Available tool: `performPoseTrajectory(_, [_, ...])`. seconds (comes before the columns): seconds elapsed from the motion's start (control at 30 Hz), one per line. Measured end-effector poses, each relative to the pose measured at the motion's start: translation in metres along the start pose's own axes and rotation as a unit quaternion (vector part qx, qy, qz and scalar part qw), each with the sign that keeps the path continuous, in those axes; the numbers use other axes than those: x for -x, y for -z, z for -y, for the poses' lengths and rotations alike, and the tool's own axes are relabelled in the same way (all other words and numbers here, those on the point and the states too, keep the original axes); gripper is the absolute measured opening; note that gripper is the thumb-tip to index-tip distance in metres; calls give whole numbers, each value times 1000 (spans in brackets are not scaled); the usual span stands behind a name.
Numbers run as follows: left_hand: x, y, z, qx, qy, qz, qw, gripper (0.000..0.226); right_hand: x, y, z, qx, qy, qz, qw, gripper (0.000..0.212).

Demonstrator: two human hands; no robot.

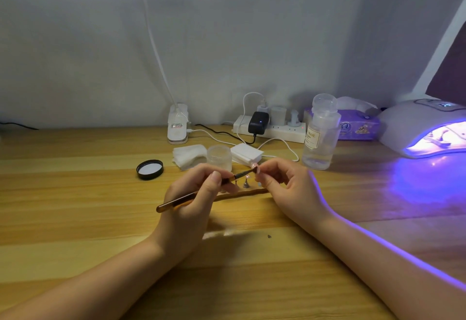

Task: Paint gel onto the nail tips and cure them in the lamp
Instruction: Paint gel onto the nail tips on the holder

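While your left hand [199,193] pinches the slim amber-brown gel brush [201,191] between thumb and curled fingers, its handle slants down to the left past the palm and its bristle end rises to the right. That end meets the small pale pink nail tip [255,169], which your right hand [290,188] pinches at its fingertips, fingers curled, just above the wooden table [75,218].

The nail tip looks glossy and faintly rosy; its finer detail is too small to tell. Below the two hands lies a long tan strip [242,194] carrying small metal stands [246,184].

To the left, a black round lid [150,169] lies apart on bare wood. Behind your hands stand white folded wipes [189,155], a frosted clear jar [219,157] and a white pad stack [247,154]. Further right stands a clear plastic pump bottle [320,138]. At the right edge the white curing lamp [416,120] glows violet, with open tabletop between it and your right hand.
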State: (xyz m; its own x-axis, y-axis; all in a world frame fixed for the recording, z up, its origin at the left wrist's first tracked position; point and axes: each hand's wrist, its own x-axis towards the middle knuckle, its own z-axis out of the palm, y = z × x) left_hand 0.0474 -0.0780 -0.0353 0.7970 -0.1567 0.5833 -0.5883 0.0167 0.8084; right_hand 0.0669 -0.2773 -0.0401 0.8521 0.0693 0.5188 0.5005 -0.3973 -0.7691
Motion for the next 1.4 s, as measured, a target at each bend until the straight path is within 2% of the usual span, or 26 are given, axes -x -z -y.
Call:
performPoseTrajectory(0.3, [-1,0,2,-15,1,-22,1000,20,0,0,-1,-24,6,12,1000,13])
performPoseTrajectory(0.5, [0,0,1,-4,3,7,1000,22,0,1,0,-29,-1,6,1000,11])
performPoseTrajectory(0.8, [5,-3,-4,45,25,56,997,29,0,0,0,-15,-8,-6,1000,22])
performPoseTrajectory(1.0, [2,-1,-5,43,11,18,999,29,0,1,-1,-14,-1,-1,1000,15])
performPoseTrajectory(1.13, [1,0,-1,5,10,17,1000,20,0,0,-2,-19,-5,-4,1000,12])
performPoseTrajectory(1.4, [-1,0,2,-36,6,0,999,19,1,1,-1,-25,-1,2,1000,11])
